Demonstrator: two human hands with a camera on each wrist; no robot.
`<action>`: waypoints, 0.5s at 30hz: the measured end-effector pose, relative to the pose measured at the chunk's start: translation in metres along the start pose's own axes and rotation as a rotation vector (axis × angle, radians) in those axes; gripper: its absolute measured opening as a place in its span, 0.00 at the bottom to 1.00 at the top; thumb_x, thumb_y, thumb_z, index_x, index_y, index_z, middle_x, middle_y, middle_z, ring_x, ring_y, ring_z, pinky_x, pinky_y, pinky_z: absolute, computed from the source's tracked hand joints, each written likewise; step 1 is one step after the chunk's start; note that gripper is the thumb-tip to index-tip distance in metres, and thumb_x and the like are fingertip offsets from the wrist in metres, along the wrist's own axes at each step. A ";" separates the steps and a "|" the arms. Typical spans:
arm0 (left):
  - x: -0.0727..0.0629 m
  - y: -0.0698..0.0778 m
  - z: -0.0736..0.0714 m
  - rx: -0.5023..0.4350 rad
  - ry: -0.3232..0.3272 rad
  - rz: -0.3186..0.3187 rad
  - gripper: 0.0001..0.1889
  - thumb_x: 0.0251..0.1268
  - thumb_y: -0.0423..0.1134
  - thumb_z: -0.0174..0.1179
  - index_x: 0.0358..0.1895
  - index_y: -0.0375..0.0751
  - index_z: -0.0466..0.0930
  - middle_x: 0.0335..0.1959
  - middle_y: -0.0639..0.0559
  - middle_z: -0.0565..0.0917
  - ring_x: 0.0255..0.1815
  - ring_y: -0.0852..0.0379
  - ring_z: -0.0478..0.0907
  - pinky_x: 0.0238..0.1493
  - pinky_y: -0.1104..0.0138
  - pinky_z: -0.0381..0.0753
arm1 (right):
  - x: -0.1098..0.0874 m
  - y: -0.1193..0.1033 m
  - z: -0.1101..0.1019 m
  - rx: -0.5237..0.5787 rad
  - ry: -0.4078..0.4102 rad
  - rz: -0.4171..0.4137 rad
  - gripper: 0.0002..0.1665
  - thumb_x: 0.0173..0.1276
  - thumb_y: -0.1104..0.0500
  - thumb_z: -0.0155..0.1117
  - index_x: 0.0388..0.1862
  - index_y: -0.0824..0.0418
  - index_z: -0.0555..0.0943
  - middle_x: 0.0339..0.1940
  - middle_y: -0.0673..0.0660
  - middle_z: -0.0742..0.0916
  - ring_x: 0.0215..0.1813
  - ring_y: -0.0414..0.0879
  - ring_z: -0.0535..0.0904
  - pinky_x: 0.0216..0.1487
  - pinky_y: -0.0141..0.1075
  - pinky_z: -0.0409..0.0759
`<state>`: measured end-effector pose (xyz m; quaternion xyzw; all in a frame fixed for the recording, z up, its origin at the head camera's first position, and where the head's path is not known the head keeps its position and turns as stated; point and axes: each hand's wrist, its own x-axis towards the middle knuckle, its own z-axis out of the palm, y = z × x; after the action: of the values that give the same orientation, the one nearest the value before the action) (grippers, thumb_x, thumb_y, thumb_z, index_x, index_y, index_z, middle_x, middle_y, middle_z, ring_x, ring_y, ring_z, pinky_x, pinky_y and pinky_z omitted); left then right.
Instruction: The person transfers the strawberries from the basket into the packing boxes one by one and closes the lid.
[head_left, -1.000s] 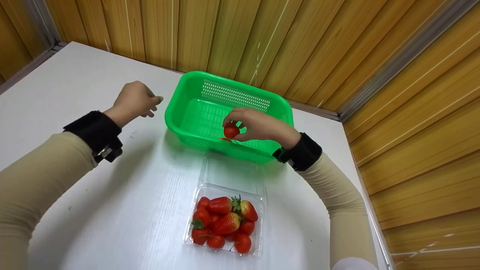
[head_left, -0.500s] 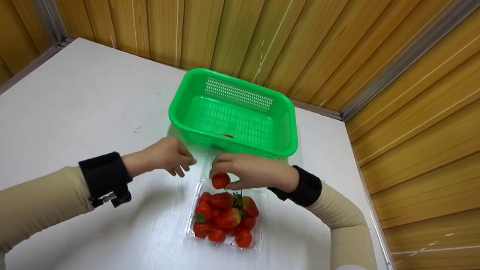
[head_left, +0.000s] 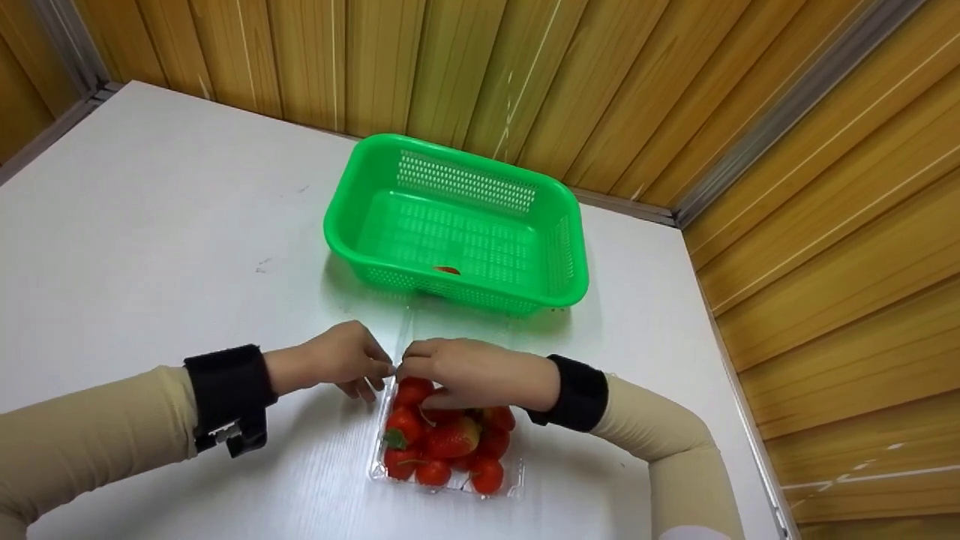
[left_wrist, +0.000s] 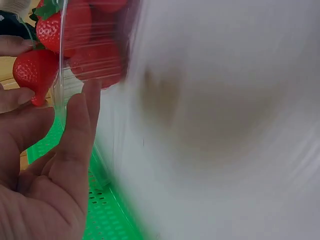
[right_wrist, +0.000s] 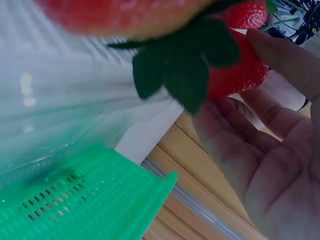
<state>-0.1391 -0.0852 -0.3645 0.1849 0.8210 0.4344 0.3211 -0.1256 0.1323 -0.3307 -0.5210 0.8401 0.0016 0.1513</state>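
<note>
My right hand pinches a small strawberry between thumb and fingers, at the far left corner of a clear plastic box. Beside that same corner is my left hand. Its extended fingers lie along the outside of the box wall in the left wrist view, with the thumb close to the rim. Several red fruits fill the box, among them a large strawberry and a round red fruit with a thin stem. The right hand covers part of the fruit at the back.
Behind the box stands a green perforated basket with a bit of something red in it, mostly hidden by its front wall. The box's clear lid lies flat towards the basket. A wood-panelled wall bounds the white table.
My right hand has brought the strawberry from above the basket down to the box's far left corner. The left hand has come from beside the basket to that corner too.
</note>
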 end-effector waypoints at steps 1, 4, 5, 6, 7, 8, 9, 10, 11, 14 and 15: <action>0.000 0.000 0.001 -0.002 0.001 0.001 0.13 0.71 0.32 0.60 0.50 0.24 0.86 0.36 0.32 0.91 0.31 0.47 0.92 0.30 0.67 0.90 | 0.001 -0.001 0.002 -0.024 0.006 0.006 0.23 0.73 0.55 0.68 0.64 0.57 0.80 0.59 0.54 0.85 0.60 0.45 0.82 0.62 0.32 0.83; 0.001 0.002 0.002 -0.008 0.007 0.006 0.13 0.71 0.30 0.60 0.50 0.24 0.86 0.35 0.32 0.91 0.29 0.47 0.91 0.30 0.67 0.90 | 0.003 -0.004 0.005 -0.101 0.029 0.022 0.24 0.73 0.53 0.68 0.65 0.56 0.80 0.58 0.53 0.85 0.60 0.44 0.82 0.60 0.30 0.84; 0.001 0.002 0.002 -0.007 0.011 0.009 0.12 0.71 0.30 0.60 0.50 0.24 0.86 0.34 0.32 0.91 0.29 0.48 0.91 0.30 0.67 0.89 | 0.003 -0.004 0.006 -0.120 0.040 0.024 0.23 0.73 0.53 0.68 0.65 0.56 0.80 0.58 0.53 0.85 0.59 0.44 0.82 0.59 0.30 0.84; 0.000 0.002 0.002 -0.007 0.014 0.013 0.12 0.70 0.29 0.60 0.49 0.24 0.86 0.34 0.32 0.91 0.28 0.48 0.91 0.29 0.67 0.89 | 0.003 -0.005 0.006 -0.138 0.050 0.025 0.23 0.72 0.53 0.68 0.64 0.55 0.80 0.58 0.53 0.85 0.59 0.44 0.82 0.59 0.30 0.84; 0.000 0.003 0.003 -0.008 0.017 0.016 0.12 0.70 0.29 0.60 0.49 0.24 0.86 0.34 0.32 0.91 0.27 0.49 0.91 0.29 0.67 0.89 | 0.003 -0.006 0.007 -0.149 0.060 0.025 0.23 0.72 0.53 0.69 0.64 0.55 0.80 0.57 0.53 0.86 0.59 0.44 0.82 0.58 0.30 0.84; 0.000 0.003 0.003 -0.012 0.019 0.018 0.12 0.69 0.28 0.60 0.49 0.24 0.86 0.34 0.32 0.91 0.26 0.51 0.90 0.29 0.67 0.89 | 0.002 -0.007 0.008 -0.162 0.066 0.025 0.23 0.72 0.53 0.69 0.64 0.56 0.80 0.57 0.53 0.86 0.58 0.44 0.82 0.57 0.30 0.84; 0.000 0.003 0.004 -0.018 0.021 0.020 0.12 0.68 0.28 0.60 0.49 0.24 0.87 0.34 0.32 0.90 0.24 0.54 0.89 0.28 0.67 0.89 | 0.002 -0.007 0.008 -0.175 0.072 0.024 0.23 0.72 0.52 0.69 0.63 0.56 0.81 0.56 0.53 0.86 0.58 0.44 0.82 0.57 0.29 0.84; 0.000 0.003 0.004 -0.028 0.022 0.022 0.12 0.68 0.28 0.60 0.49 0.24 0.87 0.34 0.32 0.90 0.23 0.56 0.88 0.28 0.68 0.89 | 0.001 -0.008 0.008 -0.181 0.077 0.024 0.23 0.71 0.53 0.69 0.63 0.56 0.81 0.56 0.53 0.86 0.58 0.44 0.82 0.57 0.29 0.84; 0.000 0.003 0.005 -0.038 0.022 0.022 0.12 0.67 0.27 0.60 0.49 0.23 0.86 0.34 0.32 0.90 0.22 0.58 0.87 0.28 0.68 0.89 | 0.001 -0.009 0.009 -0.190 0.081 0.021 0.23 0.71 0.53 0.70 0.63 0.56 0.81 0.56 0.53 0.86 0.58 0.44 0.82 0.57 0.29 0.84; 0.000 0.003 0.005 -0.070 0.029 0.008 0.12 0.66 0.27 0.61 0.48 0.22 0.86 0.35 0.32 0.91 0.21 0.64 0.85 0.29 0.68 0.89 | -0.001 -0.012 0.010 -0.225 0.100 0.000 0.21 0.72 0.53 0.69 0.61 0.56 0.81 0.55 0.52 0.86 0.57 0.43 0.82 0.56 0.28 0.84; 0.000 0.002 0.006 -0.076 0.033 0.005 0.12 0.65 0.27 0.62 0.48 0.22 0.86 0.35 0.33 0.91 0.21 0.64 0.84 0.29 0.68 0.89 | -0.001 -0.012 0.010 -0.237 0.110 -0.008 0.20 0.72 0.53 0.69 0.61 0.56 0.82 0.54 0.52 0.87 0.57 0.43 0.83 0.56 0.27 0.84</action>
<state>-0.1353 -0.0805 -0.3648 0.1675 0.8087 0.4689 0.3131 -0.1118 0.1290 -0.3381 -0.5376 0.8391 0.0718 0.0424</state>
